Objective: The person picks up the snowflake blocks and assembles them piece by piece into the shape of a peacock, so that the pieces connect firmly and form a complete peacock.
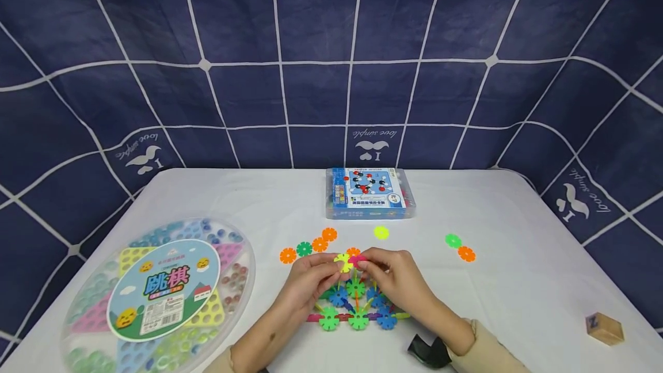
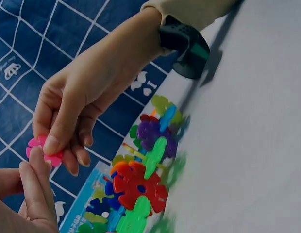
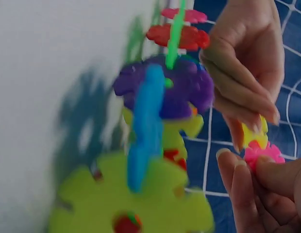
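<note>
My left hand (image 1: pixel 309 282) pinches a yellow snowflake disc (image 1: pixel 343 262) between thumb and fingers. Against it, my right hand (image 1: pixel 397 280) pinches a pink snowflake disc (image 3: pixel 263 154); the two discs meet edge to edge in the right wrist view, though how deeply their slots engage I cannot tell. Both hands are raised over a built structure of interlocked snowflake discs (image 1: pixel 357 319) in green, blue, purple and red, partly hidden by them in the head view. In the left wrist view, a red disc (image 2: pixel 141 188) and a purple disc (image 2: pixel 155 137) stand out on it.
Loose orange discs (image 1: pixel 288 255), a dark green disc (image 1: pixel 304 248), a yellow one (image 1: pixel 381 232) and a green one (image 1: pixel 453 240) lie beyond the hands. A round Chinese checkers set (image 1: pixel 164 292) sits left, a molecule-model box (image 1: pixel 370 194) at the back, a wooden block (image 1: pixel 604 328) right.
</note>
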Available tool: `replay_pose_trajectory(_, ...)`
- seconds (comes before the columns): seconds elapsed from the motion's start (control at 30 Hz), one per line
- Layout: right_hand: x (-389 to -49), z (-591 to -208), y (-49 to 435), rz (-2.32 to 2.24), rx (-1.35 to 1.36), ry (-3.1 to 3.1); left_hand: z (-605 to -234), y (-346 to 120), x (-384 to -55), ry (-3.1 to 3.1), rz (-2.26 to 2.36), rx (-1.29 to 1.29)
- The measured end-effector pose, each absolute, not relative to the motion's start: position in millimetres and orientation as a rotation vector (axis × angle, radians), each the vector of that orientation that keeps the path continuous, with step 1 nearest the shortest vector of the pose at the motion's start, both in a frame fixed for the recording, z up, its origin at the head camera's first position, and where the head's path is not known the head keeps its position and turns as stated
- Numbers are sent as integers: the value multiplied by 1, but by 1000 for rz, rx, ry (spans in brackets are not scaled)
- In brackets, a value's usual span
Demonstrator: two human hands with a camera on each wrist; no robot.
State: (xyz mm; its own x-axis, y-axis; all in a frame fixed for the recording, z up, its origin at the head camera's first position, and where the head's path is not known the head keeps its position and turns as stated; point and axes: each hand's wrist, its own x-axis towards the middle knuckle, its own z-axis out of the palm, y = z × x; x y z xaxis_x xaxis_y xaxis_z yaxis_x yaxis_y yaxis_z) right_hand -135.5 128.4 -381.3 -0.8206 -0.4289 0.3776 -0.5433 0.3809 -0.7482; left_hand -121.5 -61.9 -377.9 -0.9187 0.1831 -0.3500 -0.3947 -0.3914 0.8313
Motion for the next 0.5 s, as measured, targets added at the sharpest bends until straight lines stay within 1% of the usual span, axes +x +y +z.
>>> replay_pose_trajectory(0.17,-133,-383,126,1397,895,-2471,-379,-60,-121,1452,2344,-279)
replay_pose_trajectory(0.3,-141,-374,134,1435,896,-2513,-373,-63,-123,1423,2350,-239)
replay_pose_trajectory(0.4,-155,-365,157,1438,824,-2598,-369,-67,-126,1370,2374,-240)
replay_pose_trajectory(0.5,-172,-360,201,1270,613,-2713,-368,-69,-130,1294,2396,-258)
